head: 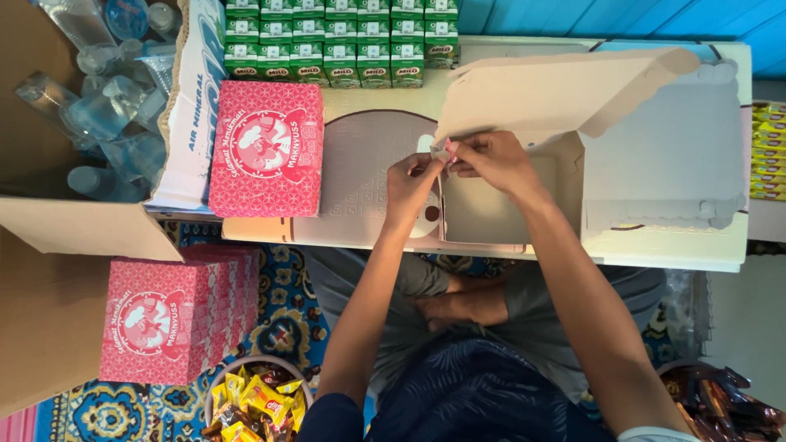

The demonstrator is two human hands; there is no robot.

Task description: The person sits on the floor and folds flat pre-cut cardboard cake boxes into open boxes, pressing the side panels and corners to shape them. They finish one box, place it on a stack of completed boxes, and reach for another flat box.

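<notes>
Tabletop: carton flap (524, 94) between both hands (458, 168)

Matt cardboard, clear plastic, glossy wrappers

The unfolded box blank (565, 90) at upper centre is matt, smooth cardboard, pale brown inside. The pink boxes (266, 147) look like printed card with a slight sheen. Bottles (106, 115) at upper left are clear, shiny plastic in a raw brown carton (49, 327). Green drink cartons (340, 41) are coated paper. Snack wrappers (258, 405) at the bottom are glossy foil. The floor mat (286, 315) looks woven.
</notes>
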